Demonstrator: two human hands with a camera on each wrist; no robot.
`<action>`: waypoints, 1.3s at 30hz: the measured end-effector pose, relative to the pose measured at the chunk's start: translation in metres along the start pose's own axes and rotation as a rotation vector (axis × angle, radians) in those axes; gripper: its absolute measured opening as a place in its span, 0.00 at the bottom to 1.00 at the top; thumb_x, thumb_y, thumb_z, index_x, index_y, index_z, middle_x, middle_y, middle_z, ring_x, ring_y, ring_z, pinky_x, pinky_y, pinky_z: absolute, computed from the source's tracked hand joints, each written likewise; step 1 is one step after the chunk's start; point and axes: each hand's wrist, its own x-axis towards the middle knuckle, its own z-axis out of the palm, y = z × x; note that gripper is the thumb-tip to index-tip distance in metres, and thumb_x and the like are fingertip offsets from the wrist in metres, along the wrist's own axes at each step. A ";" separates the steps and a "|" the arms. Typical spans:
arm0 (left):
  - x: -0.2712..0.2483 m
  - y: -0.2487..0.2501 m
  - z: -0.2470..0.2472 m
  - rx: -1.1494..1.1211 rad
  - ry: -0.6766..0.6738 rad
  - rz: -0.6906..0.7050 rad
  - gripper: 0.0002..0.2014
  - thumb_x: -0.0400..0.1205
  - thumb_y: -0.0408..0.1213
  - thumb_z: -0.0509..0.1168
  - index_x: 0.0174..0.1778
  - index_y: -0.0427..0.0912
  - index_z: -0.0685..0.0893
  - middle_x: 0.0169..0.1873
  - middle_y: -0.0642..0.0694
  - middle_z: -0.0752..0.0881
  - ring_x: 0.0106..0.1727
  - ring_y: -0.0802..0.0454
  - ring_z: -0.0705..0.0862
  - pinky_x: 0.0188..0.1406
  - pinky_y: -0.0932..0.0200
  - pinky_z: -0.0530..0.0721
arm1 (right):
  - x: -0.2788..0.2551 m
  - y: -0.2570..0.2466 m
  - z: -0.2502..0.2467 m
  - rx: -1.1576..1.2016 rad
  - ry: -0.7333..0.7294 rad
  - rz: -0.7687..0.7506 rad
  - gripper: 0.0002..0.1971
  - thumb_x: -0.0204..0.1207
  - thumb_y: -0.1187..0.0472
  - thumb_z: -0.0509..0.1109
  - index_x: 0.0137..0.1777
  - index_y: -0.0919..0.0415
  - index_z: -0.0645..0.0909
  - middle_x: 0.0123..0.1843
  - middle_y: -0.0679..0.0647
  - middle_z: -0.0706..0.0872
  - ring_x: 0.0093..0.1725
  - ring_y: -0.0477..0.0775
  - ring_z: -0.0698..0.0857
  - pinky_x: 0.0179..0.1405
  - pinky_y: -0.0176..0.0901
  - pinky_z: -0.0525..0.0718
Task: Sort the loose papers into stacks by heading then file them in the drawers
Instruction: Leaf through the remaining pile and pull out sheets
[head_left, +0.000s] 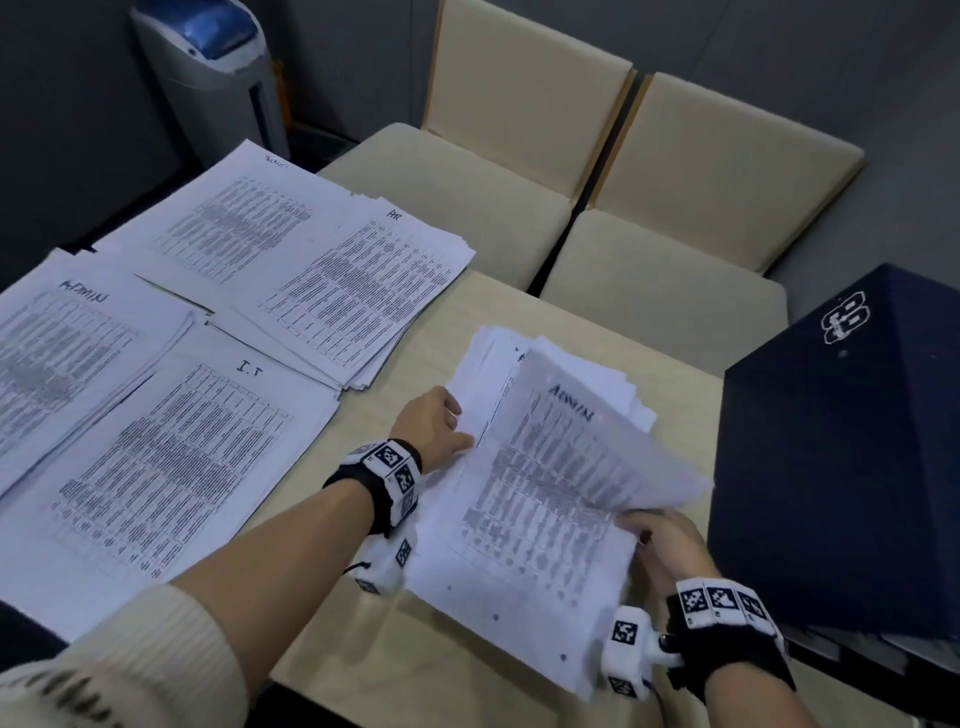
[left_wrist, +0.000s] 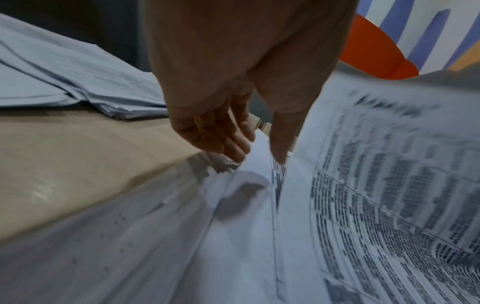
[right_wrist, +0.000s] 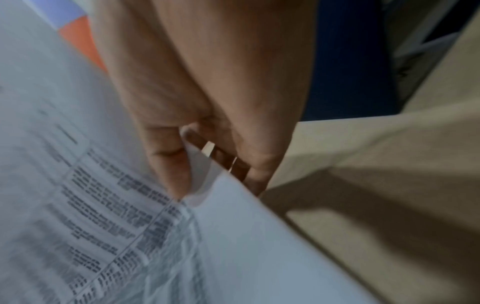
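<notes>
Looks like an office or meeting room to me. There's a light wood-look tabletop (head_left: 431, 332) with white printed spreadsheet stacks (head_left: 208, 322) covering its left half, hand-labelled ADMIN, I.T and HR. Two cream padded chairs (head_left: 597, 171) are pushed up to the far edge. A grey and blue shredder-type floor machine (head_left: 213, 73) stands in the far left corner against dark grey walls. A dark navy box-shaped cabinet (head_left: 841, 457) sits at the right edge.
</notes>
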 end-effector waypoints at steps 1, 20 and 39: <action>-0.001 -0.001 0.003 0.056 0.023 -0.033 0.15 0.74 0.39 0.76 0.50 0.42 0.78 0.45 0.46 0.85 0.44 0.47 0.83 0.43 0.55 0.81 | 0.002 0.002 -0.005 0.026 0.041 0.002 0.11 0.67 0.81 0.68 0.48 0.75 0.85 0.45 0.69 0.88 0.46 0.67 0.85 0.48 0.55 0.82; -0.007 0.015 -0.024 0.751 0.068 0.214 0.31 0.89 0.58 0.43 0.25 0.43 0.68 0.22 0.49 0.71 0.22 0.50 0.74 0.30 0.58 0.84 | 0.003 -0.020 0.010 0.092 0.218 0.003 0.07 0.74 0.78 0.67 0.44 0.68 0.84 0.38 0.60 0.85 0.36 0.57 0.81 0.36 0.47 0.78; -0.027 0.016 -0.020 -0.489 -0.047 0.146 0.19 0.83 0.48 0.69 0.33 0.41 0.74 0.27 0.43 0.71 0.24 0.51 0.69 0.27 0.57 0.69 | -0.004 -0.031 0.018 0.218 0.209 -0.068 0.06 0.69 0.77 0.69 0.43 0.68 0.84 0.40 0.61 0.85 0.39 0.59 0.84 0.40 0.47 0.83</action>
